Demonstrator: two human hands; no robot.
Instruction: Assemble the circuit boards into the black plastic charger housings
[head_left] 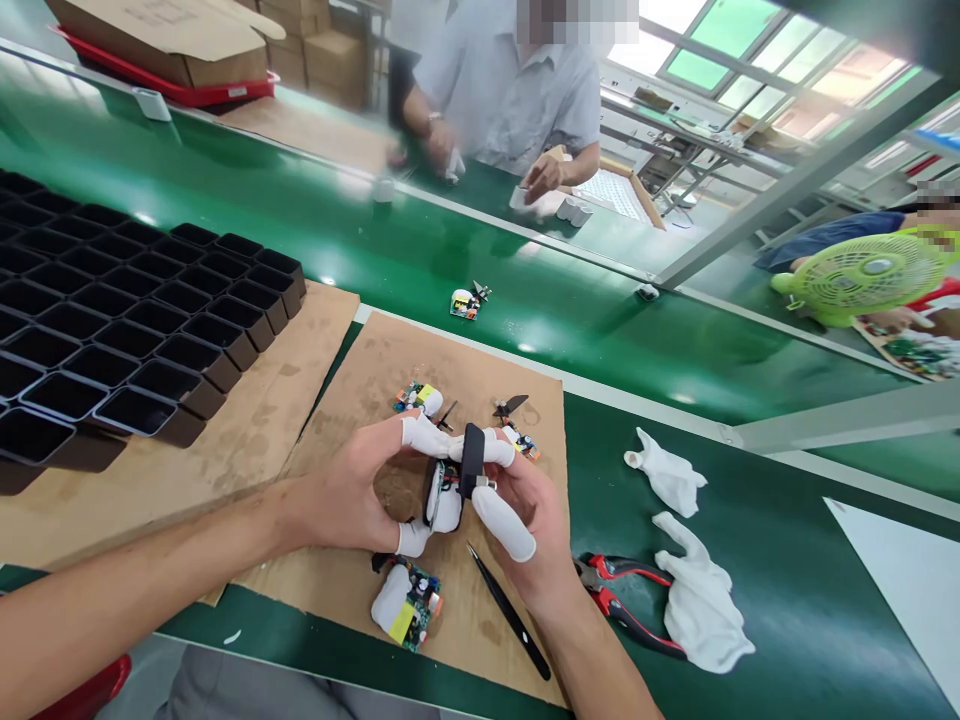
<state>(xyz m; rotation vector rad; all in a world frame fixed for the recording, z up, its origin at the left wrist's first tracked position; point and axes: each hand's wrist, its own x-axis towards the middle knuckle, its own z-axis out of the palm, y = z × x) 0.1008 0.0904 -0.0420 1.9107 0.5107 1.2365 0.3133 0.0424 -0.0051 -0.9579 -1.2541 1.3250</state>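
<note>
Over the cardboard sheet (495,370), the left hand (349,490) pinches the white-coated circuit board (445,508), and the right hand (544,530) pinches the black cap (471,458) on edge just beside it, the cap's long axis pointing forward.

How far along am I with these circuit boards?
Seemingly done: white material is on the dark-edged circuit board. In hand: left hand holds it, right hand a flat black plastic piece. Apparently left: three green circuit boards on brown cardboard, uncased.
</note>
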